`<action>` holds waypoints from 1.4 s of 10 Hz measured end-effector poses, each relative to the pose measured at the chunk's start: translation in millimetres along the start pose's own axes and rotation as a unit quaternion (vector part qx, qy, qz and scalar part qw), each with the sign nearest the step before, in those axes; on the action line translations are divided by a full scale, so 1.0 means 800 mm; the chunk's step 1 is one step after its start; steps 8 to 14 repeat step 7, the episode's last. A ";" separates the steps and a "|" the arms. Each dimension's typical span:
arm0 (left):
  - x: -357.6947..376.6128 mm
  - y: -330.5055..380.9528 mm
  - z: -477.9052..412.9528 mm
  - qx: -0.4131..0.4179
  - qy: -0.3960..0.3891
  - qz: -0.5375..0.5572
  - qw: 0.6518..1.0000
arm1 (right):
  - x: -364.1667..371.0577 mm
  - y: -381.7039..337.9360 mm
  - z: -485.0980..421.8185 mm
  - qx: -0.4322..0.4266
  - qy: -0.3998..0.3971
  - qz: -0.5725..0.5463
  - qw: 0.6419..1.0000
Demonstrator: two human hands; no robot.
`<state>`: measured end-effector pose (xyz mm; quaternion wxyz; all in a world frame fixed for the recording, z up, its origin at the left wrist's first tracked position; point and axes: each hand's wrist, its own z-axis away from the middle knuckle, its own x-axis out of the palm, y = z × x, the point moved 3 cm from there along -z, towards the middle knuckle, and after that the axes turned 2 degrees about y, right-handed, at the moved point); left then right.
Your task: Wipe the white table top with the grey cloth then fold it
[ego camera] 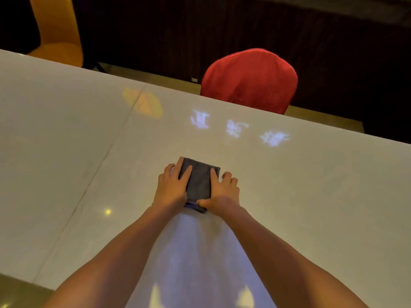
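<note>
The grey cloth (199, 181) lies folded into a small rectangle on the white table top (77, 152), near the middle of the view. My left hand (172, 186) rests flat on its left edge, fingers spread. My right hand (222, 190) presses on its right edge, thumb at the near corner. Both palms cover the cloth's sides; its middle strip and far edge show between them.
A red-covered chair (250, 80) stands behind the table's far edge. An orange chair (57, 32) stands at the far left. Light reflections and a seam line (106, 152) mark the glossy top. The table's near-left corner (22, 283) is in view.
</note>
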<state>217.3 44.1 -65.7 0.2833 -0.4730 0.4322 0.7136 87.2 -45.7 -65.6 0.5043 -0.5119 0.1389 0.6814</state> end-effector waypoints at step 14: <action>-0.103 0.114 0.004 -0.023 -0.239 -0.231 0.943 | -0.153 0.051 0.067 -0.073 -0.101 0.094 0.988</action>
